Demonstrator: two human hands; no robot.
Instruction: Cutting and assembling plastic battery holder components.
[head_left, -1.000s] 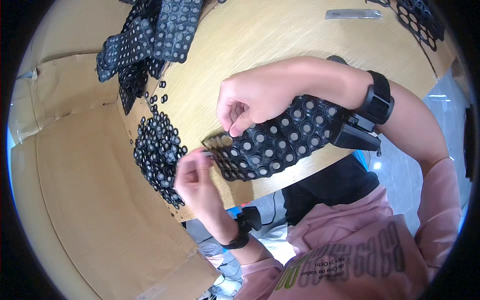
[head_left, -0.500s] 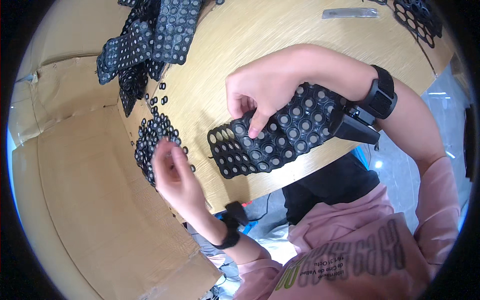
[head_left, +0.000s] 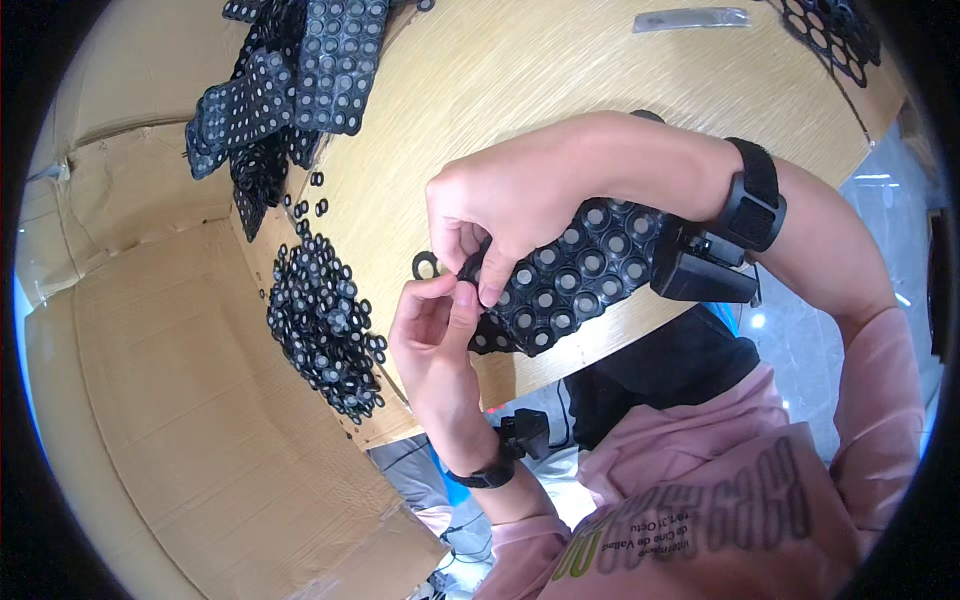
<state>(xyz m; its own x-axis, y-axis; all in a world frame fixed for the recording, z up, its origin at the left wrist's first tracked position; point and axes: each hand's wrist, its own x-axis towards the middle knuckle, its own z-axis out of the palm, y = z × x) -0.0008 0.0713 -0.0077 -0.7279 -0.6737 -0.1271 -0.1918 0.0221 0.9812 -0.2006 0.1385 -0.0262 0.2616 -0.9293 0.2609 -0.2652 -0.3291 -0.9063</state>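
A black rubber sheet (head_left: 565, 285), moulded with rows of round rings with pale grey centres, is held over the near part of the table. My right hand (head_left: 515, 205) comes across from the right and pinches its left end between thumb and fingers. My left hand (head_left: 435, 325) is closed at the same end, its thumb and index fingertips pinching the edge beside my right thumb. The exact spot under the fingertips is hidden. A black ring (head_left: 426, 265) shows just beyond my left fingers; whether it is attached to the sheet I cannot tell.
Left of my hands, a heap of small loose black ring pieces (head_left: 325, 325) lies along the table's edge. More ringed sheets (head_left: 340, 70) are piled at the far left. A large cardboard box (head_left: 190, 380) adjoins the table. Punched-out black webbing (head_left: 830, 35) and a flat strip (head_left: 690, 19) lie far right.
My left hand has moved right, from the heap of loose pieces to the sheet's left end, and now pinches there. My right hand has shifted slightly left on the sheet.
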